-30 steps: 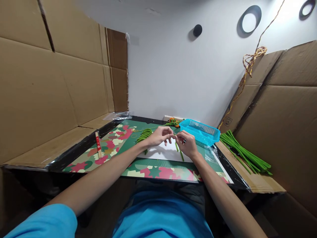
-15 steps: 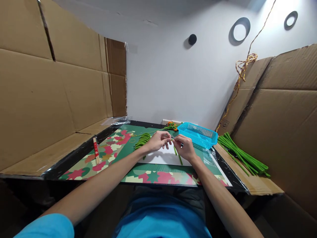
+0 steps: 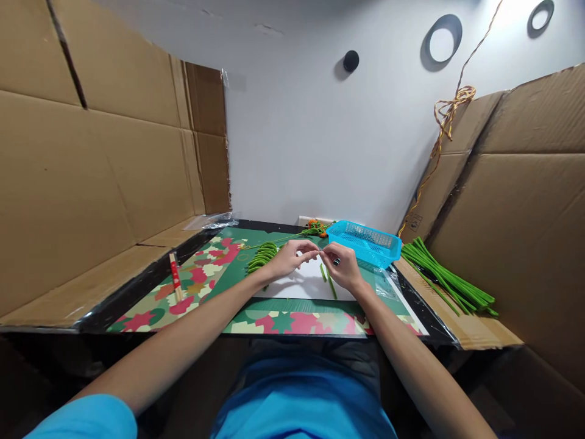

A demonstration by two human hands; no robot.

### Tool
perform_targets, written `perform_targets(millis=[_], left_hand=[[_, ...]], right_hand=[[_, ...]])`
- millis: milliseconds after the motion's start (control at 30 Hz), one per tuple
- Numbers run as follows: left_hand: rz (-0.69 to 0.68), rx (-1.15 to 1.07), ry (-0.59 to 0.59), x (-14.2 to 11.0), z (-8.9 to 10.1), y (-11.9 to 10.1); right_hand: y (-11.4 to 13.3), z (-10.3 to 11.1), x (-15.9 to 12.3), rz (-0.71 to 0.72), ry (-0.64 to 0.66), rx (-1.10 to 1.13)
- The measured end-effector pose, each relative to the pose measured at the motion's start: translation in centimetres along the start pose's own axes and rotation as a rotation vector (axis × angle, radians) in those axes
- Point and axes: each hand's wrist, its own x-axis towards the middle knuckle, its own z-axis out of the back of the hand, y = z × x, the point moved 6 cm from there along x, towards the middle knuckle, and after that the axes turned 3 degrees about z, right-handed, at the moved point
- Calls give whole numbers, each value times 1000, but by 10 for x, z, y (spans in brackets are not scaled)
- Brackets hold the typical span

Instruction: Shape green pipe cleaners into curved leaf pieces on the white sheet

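Since the mat fills the middle, the basket sits far right, stems right, likely parked within reach. Over the paper, left hand and right hand meet, fingertips pinched together, seemingly for fine control; held item can't be told. Curved bunch left, two strips by right hand.

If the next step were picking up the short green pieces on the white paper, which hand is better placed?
Probably the right hand: it is right beside the short green pieces on the white paper. The left hand is nearer the curved green stems.
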Motion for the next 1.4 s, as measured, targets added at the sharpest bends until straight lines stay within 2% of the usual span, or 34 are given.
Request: perform_targets(millis=[200,400,533,833,967,1200,1300,1400], left_hand=[[-2,27,24,-1,-2,0],[43,-40,-4,0,0,3],[88,-81,-13,2,3,7],[101,-206,90,2,-3,10],[112,-258,116,1,-5,8],[84,-186,17,0,-10,-1],[51,-114,-53,-1,-13,-3],[45,9,-128,-4,-12,-5]], right_hand=[[-5,0,0,-42,-10,-5],[-11,-4,-1,-79,-15,36],[-7,-4,-1,-14,23,-46],[-3,1,-1,43,19,-160],[-6,0,-1,16,-3,-124],[-14,-2,0,-72,-88,-19],[-11,1,-2,-55,-123,-90],[-1,-3,-4,13,-74,-209]])
